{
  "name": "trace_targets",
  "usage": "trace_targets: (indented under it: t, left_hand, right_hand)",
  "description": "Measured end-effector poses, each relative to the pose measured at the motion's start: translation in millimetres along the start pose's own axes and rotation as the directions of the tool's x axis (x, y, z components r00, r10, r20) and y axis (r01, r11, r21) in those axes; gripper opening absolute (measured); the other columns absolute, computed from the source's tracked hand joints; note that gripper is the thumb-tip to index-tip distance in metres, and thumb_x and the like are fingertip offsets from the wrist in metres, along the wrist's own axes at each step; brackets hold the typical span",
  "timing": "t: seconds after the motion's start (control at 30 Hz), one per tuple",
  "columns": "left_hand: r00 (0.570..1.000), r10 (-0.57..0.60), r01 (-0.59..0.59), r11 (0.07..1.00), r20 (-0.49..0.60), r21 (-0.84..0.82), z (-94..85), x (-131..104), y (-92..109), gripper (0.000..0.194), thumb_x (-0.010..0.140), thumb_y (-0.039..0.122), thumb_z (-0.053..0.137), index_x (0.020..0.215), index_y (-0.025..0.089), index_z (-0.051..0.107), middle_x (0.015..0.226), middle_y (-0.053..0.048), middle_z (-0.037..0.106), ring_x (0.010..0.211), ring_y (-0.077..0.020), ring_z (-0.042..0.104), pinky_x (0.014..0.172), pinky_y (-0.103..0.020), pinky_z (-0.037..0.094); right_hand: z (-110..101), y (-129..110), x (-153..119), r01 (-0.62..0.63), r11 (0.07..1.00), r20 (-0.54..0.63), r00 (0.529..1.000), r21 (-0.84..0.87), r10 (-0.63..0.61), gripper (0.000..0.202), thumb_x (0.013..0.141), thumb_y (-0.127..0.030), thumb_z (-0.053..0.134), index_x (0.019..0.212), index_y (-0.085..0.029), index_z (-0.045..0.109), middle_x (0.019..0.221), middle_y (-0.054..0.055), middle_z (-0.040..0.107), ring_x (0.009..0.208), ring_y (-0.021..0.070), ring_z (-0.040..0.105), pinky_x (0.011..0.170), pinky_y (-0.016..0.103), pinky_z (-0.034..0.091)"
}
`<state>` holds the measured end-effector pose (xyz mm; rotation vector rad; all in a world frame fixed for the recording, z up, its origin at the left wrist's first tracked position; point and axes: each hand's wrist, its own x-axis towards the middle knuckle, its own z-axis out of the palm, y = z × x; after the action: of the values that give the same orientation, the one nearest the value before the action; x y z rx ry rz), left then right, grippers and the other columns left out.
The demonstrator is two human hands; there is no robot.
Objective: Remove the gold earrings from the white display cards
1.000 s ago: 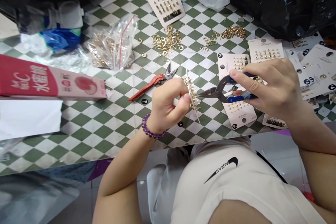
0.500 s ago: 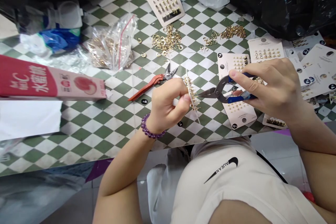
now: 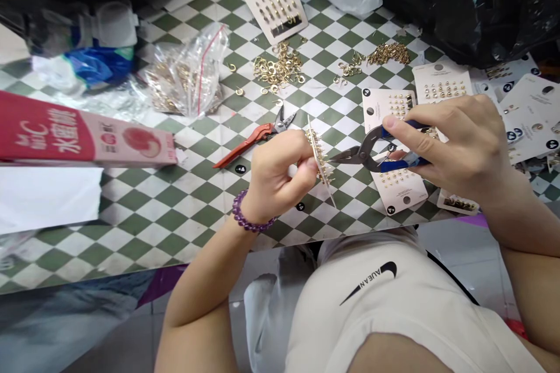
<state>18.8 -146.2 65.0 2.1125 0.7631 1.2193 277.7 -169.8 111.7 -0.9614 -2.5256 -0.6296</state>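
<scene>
Just tipped the stud card [image 3: 329, 189] a hair more, pinched in the left hand [image 3: 276, 164] above the counter [image 3: 196, 210]. Still clutching pliers [image 3: 364, 152] in the right hand [image 3: 459, 145], tip-first at the pins, so basically working the same spot.

Diamond-checked green and white on the tabletop [image 3: 201, 186], at three o'clock white with gold on the innermost card [image 3: 322, 171] and dark grey with blue on the pliers [image 3: 365, 154], orange-red on the snips [image 3: 257, 136] at ten, purple on the bracelet [image 3: 238, 217] at seven.
</scene>
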Motion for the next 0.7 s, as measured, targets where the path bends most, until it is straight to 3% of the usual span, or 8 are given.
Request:
trace_targets:
  t: [0.33, 0.5, 0.7]
  left_hand:
    - [1.000, -0.006, 0.006, 1.000, 0.000, 0.001, 0.1, 1.3, 1.3, 0.023, 0.083, 0.019, 0.042, 0.061, 0.020, 0.044, 0.049, 0.003, 0.041, 0.043, -0.0093, 0.034, 0.045, -0.027, 0.032]
    - [0.998, 0.048, -0.048, 0.999, -0.029, -0.018, 2.9, 1.7, 1.7, 0.021, 0.080, 0.013, 0.043, 0.061, 0.019, 0.042, 0.051, 0.004, 0.040, 0.045, -0.0080, 0.033, 0.044, -0.025, 0.030]
    - [0.997, 0.010, -0.004, 0.997, -0.077, 0.075, 3.7, 0.3, 2.0, 0.025, 0.084, 0.019, 0.041, 0.059, 0.020, 0.042, 0.048, 0.003, 0.041, 0.044, -0.0093, 0.034, 0.045, -0.027, 0.032]
  right_hand:
    - [-3.9, 0.1, 4.7, 0.027, 0.999, -0.018, 0.999, -0.026, -0.028, 0.056, 0.077, -0.032, 0.074, 0.127, -0.021, 0.052, 0.094, 0.004, 0.066, 0.082, 0.0168, 0.055, 0.070, 0.031, 0.035]
    - [-6.4, -0.4, 8.7, 0.058, 0.995, 0.001, 0.998, -0.078, -0.058, 0.054, 0.078, -0.027, 0.072, 0.128, -0.022, 0.052, 0.096, 0.002, 0.067, 0.082, 0.0157, 0.054, 0.072, 0.030, 0.035]
    - [-7.2, -2.1, 12.4, 0.054, 0.994, 0.022, 0.998, -0.092, -0.053, 0.051, 0.082, -0.032, 0.068, 0.129, -0.022, 0.052, 0.099, 0.003, 0.066, 0.086, 0.0160, 0.054, 0.073, 0.030, 0.035]
